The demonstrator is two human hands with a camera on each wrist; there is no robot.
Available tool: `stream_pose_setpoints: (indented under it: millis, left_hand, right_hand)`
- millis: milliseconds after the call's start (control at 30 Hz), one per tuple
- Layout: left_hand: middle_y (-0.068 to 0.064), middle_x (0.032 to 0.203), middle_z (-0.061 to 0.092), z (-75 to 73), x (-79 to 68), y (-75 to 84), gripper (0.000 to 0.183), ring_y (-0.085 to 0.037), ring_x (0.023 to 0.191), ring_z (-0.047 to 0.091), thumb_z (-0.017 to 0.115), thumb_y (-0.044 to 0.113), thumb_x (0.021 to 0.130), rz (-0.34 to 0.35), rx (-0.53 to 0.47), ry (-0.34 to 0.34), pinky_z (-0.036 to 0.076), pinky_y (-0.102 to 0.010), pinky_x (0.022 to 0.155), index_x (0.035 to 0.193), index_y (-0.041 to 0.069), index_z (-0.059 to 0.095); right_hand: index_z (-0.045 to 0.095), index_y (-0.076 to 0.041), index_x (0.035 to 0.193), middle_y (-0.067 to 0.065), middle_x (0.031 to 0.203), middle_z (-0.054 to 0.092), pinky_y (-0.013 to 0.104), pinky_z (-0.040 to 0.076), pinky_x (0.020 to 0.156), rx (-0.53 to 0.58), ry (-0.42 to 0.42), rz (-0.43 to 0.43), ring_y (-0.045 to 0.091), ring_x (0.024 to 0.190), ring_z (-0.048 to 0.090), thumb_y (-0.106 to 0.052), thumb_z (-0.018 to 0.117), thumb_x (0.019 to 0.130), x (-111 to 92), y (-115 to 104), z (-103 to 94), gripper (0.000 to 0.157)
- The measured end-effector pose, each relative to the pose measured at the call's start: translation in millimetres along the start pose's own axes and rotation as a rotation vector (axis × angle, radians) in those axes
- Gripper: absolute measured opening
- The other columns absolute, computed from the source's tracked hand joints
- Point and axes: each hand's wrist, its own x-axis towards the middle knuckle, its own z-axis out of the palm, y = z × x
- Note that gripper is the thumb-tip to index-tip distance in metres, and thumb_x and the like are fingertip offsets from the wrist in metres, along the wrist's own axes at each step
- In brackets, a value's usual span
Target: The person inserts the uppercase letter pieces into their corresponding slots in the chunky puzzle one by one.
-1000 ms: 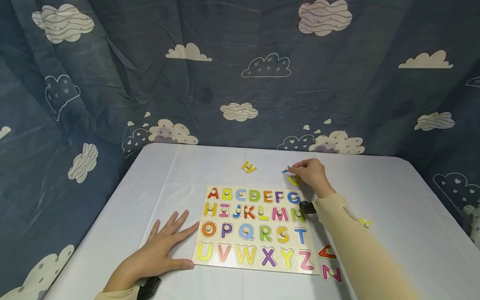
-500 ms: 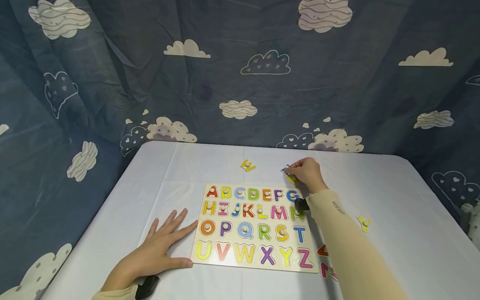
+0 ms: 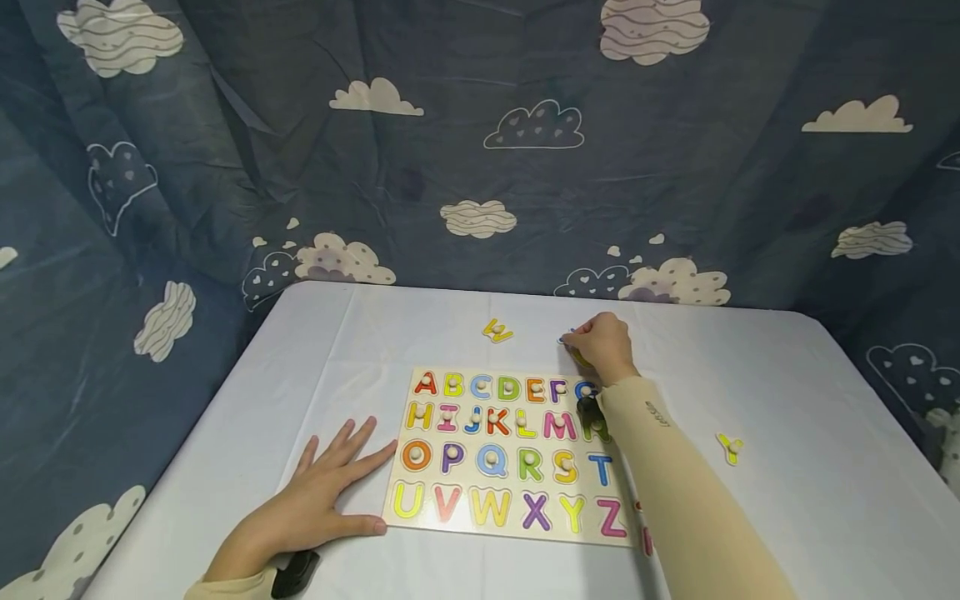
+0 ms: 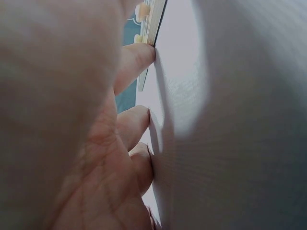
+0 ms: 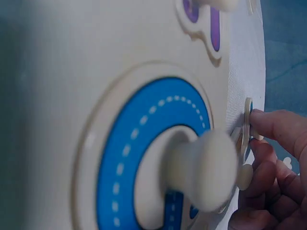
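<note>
My left hand (image 3: pixel 311 508) lies with fingers spread on the white cloth, thumb and index fingertip right at the left edge of the wooden alphabet puzzle board (image 3: pixel 512 488). Beyond the board's top right corner, my right hand (image 3: pixel 602 346) pinches a small blue letter piece (image 5: pixel 248 120) by its knob. Most of that piece is hidden by the fingers in the head view. Just under the hand, a yellow letter piece (image 3: pixel 578 358) partly shows. Knobbed letters A to S fill the upper rows; the T space (image 3: pixel 600 469) and the bottom row have no knobs.
A yellow W piece (image 3: pixel 497 331) lies behind the board, and a yellow Y piece (image 3: pixel 731 449) to the right. Red and pink pieces (image 3: pixel 647 540) by the board's lower right are mostly covered by the right sleeve (image 3: pixel 690 483). A dark cloud-print curtain (image 3: pixel 420 183) hangs behind the table.
My right hand has shifted slightly left over the blue piece, and its sleeve now covers more of the red and pink pieces. The left hand stays in place.
</note>
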Motion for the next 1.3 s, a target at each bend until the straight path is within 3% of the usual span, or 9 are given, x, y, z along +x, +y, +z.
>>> stream_pose_setpoints:
  millis: [267, 433, 733, 967, 1300]
  left_hand:
    - [-0.011, 0.180, 0.023, -0.6, 0.0, 0.5, 0.102, -0.050, 0.166, 0.010, 0.087, 0.069, 0.072, -0.002, -0.004, -0.004, -0.004, -0.082, 0.124, 0.161, 0.037, 0.050]
    - [-0.011, 0.180, 0.022, -1.1, -0.7, 1.7, 0.102, -0.051, 0.166, 0.010, 0.087, 0.069, 0.072, 0.003, -0.004, -0.004, -0.004, -0.082, 0.124, 0.161, 0.036, 0.050]
    - [-0.012, 0.180, 0.023, -1.3, -1.3, 3.8, 0.102, -0.051, 0.166, 0.010, 0.087, 0.068, 0.073, 0.003, -0.004, -0.005, -0.004, -0.083, 0.124, 0.161, 0.035, 0.051]
    - [-0.013, 0.180, 0.023, -2.3, -2.3, 5.5, 0.101, -0.052, 0.166, 0.011, 0.087, 0.067, 0.074, 0.010, -0.008, -0.005, -0.003, -0.082, 0.124, 0.161, 0.034, 0.050]
    - [-0.013, 0.180, 0.023, -2.6, -3.2, 5.7, 0.101, -0.052, 0.166, 0.011, 0.087, 0.067, 0.074, 0.009, -0.008, -0.005, -0.004, -0.082, 0.124, 0.162, 0.035, 0.050]
  right_hand:
    - [0.074, 0.000, 0.095, 0.018, 0.101, 0.073, 0.026, 0.050, 0.070, 0.026, 0.030, -0.070, 0.025, 0.087, 0.062, -0.020, 0.078, 0.098, -2.5, 2.9, -7.4, 0.021]
    - [0.076, 0.001, 0.094, 0.013, 0.089, 0.074, 0.023, 0.046, 0.059, 0.045, 0.065, -0.142, 0.020, 0.076, 0.061, -0.021, 0.077, 0.097, -1.5, 9.1, -21.6, 0.022]
    - [0.076, 0.000, 0.096, 0.003, 0.078, 0.068, 0.028, 0.045, 0.066, 0.033, 0.008, -0.220, 0.019, 0.076, 0.056, -0.022, 0.077, 0.092, -11.0, 27.6, -47.6, 0.022]
    - [0.074, 0.000, 0.095, 0.002, 0.075, 0.065, 0.027, 0.043, 0.064, -0.006, -0.025, -0.295, 0.017, 0.073, 0.054, -0.024, 0.076, 0.091, -29.2, 48.2, -65.4, 0.024]
    - [0.073, 0.000, 0.095, 0.002, 0.073, 0.062, 0.023, 0.042, 0.060, 0.025, -0.075, -0.400, 0.014, 0.069, 0.052, -0.019, 0.079, 0.092, -65.8, 64.4, -83.6, 0.020]
